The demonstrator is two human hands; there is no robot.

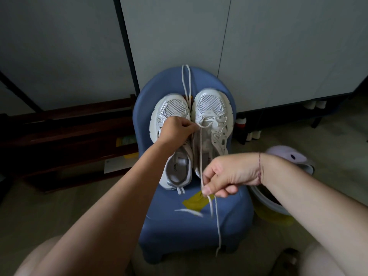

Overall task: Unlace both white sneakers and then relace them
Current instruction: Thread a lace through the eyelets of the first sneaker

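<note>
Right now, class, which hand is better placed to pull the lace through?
Probably the right: the right hand pinches the lace away from the sneaker, free to draw back. The left hand pinches it at the eyelets.

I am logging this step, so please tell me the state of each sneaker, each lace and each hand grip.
left sneaker: on the blue chair, no lace visible in it.
right sneaker: on the chair, laced only near the toe.
loose lace: draped over the chair back.
threaded lace: pulled straight toward the person.
left grip: pinches the threaded lace at the right sneaker.
right grip: pinches the threaded lace nearer its ends.
</note>
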